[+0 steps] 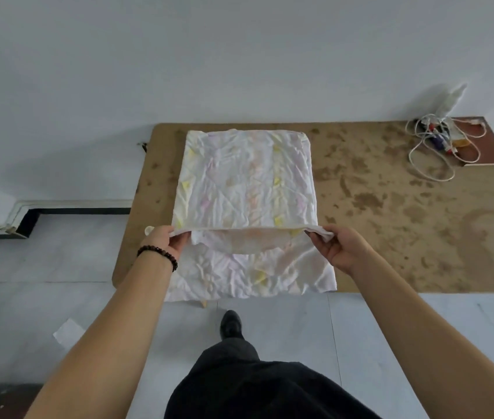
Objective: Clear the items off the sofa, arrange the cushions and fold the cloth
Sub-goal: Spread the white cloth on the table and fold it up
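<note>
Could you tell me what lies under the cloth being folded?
The cloth lies on a stained brown board, its near edge overhanging. Both hands, left and right, lift a folded layer, showing more cloth beneath. The board under it is covered.

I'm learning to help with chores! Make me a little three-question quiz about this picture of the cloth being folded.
1. True or false: both hands are pinching the cloth.
2. Which wrist wears the dark bead bracelet? A) left B) right
3. Fill in: the tangled white cable lies at the far ____ corner of the brown board.

Key:
1. True. The left hand and the right hand each grip one end of the cloth's lifted edge, while the rest lies flat on the board.
2. A, left.
3. Right, beside a reddish-brown book.
</note>
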`<state>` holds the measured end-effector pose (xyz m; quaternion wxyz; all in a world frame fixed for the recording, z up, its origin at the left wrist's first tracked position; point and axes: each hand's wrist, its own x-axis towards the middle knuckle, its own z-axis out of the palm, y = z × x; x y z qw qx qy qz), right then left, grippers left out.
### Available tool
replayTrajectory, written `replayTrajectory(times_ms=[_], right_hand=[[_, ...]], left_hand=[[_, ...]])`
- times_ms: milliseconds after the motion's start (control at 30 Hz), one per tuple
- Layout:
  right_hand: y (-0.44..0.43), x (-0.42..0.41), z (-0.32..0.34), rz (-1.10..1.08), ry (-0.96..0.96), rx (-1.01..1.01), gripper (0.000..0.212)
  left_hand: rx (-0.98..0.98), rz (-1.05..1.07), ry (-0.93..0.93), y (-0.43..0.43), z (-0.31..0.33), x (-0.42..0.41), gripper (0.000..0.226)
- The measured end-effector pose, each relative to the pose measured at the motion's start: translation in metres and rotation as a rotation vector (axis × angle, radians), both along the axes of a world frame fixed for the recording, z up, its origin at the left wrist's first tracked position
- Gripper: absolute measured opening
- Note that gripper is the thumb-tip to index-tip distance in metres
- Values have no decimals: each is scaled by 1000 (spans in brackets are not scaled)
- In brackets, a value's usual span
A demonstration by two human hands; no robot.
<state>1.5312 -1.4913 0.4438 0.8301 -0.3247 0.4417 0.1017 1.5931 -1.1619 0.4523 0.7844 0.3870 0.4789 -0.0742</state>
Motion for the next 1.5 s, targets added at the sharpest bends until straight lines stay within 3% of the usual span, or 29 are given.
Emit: replayTrajectory(times_ms=[100, 367, 433, 567, 633, 700, 733, 800, 833, 900, 933, 1100, 1200, 1333, 1500], right_hand=[[0, 39, -18, -24, 72, -31, 21], [-21, 130, -58, -114, 200, 24, 26], [-29, 150, -71, -118, 233, 94, 30], [-40, 168, -71, -154, 319, 201, 55], [-40, 165, -66, -115, 344, 198, 61], [-33, 157, -66, 34, 345, 52, 59], [-27, 152, -67, 169, 340, -138, 53], [-13, 142, -72, 512, 240, -744, 37], [-9, 138, -77, 692, 97, -1111, 31], [-11, 138, -89, 970, -258, -1669, 28], [-15, 142, -96, 1061, -372, -1813, 30], [-42, 157, -110, 1326, -393, -1900, 22], [-52, 159, -105, 1362, -341, -1873, 25], [-52, 162, -103, 1373, -331, -1831, 33], [-49, 169, -97, 1405, -200, -1814, 25]], left_hand=[[4, -56, 32, -3, -21, 52, 24], [260, -306, 119, -18, -75, 164, 14], [273, -271, 138, -20, -94, 181, 25], [202, -39, 120, -25, -116, 190, 22], [293, -53, 93, -34, -117, 182, 30], [615, -262, 23, -39, -117, 167, 44], [829, -449, -48, -41, -116, 158, 45], [1271, -872, -271, -39, -120, 144, 38], [1469, -1051, -370, -35, -124, 142, 35], [1710, -1274, -431, -26, -125, 146, 28], [1748, -1340, -432, -21, -125, 149, 26], [1725, -1492, -500, 7, -115, 165, 30], [1617, -1511, -412, 18, -113, 171, 29], [1585, -1539, -453, 29, -115, 168, 20], [1574, -1480, -377, 30, -111, 165, 20]])
